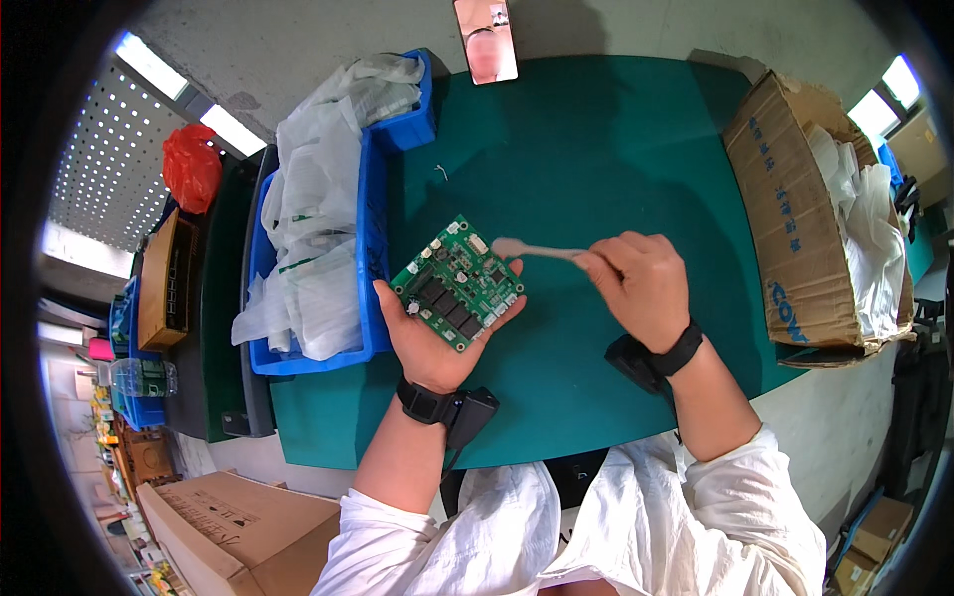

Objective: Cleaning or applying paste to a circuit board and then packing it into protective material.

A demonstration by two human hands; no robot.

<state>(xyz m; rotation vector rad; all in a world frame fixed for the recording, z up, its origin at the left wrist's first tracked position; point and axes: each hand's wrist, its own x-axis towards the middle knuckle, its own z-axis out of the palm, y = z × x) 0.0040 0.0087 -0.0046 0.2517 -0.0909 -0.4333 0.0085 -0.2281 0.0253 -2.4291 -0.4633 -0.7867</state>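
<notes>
A green circuit board [459, 280] with black and white components lies tilted across my left hand [427, 348], its face up. The fingers of that hand hold it from below and at its edges. Off to the right, my right hand [641, 288] is closed around the end of a pale, thin-handled stick tool [542, 251]. Its wider, rounded tip is by the board's upper right edge; blur hides its exact kind, and I cannot tell whether it touches the board.
Beside the board on the left stands a blue bin [373, 248] with several boards in white bags. A smaller blue bin [409, 129] sits behind it. At the right is an open cardboard box [785, 219] holding white bags. A phone [486, 42] rests at the green table's [576, 387] far edge.
</notes>
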